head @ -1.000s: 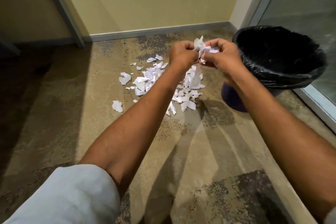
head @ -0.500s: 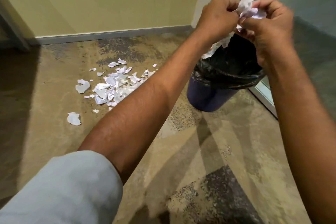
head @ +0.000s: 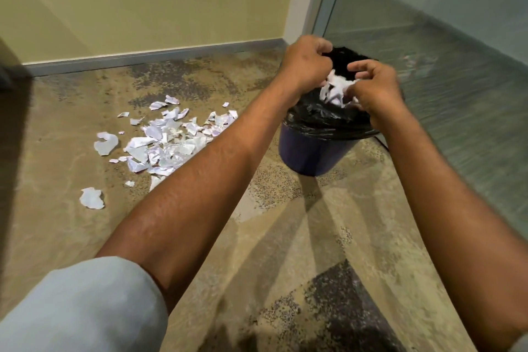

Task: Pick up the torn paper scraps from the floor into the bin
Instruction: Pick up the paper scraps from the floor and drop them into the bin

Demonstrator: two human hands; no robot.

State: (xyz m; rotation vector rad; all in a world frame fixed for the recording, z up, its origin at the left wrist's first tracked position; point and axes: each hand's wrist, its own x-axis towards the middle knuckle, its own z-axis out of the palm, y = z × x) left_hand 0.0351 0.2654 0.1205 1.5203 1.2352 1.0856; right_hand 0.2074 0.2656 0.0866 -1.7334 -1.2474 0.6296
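Observation:
A bunch of white paper scraps [head: 337, 91] hangs just over the mouth of the bin [head: 311, 151], a dark blue tub lined with a black bag. My right hand [head: 374, 88] has its fingers and thumb curled round the bunch. My left hand [head: 307, 66] is beside it with fingers curled; its heel touches the paper, and whether it grips is unclear. A pile of several torn scraps [head: 168, 140] lies on the floor left of the bin, partly hidden by my left forearm. Two larger loose scraps [head: 92, 198] lie further left.
The bin stands in a corner, where a yellow wall with a grey skirting [head: 143, 54] meets a glass panel [head: 428, 51] on the right. The floor is mottled beige and dark carpet. A dark shadowed edge runs along the far left.
Both hands carried the bunch of scraps from above the pile rightward to the bin and lowered it to the bin's mouth. The hands have drawn slightly apart.

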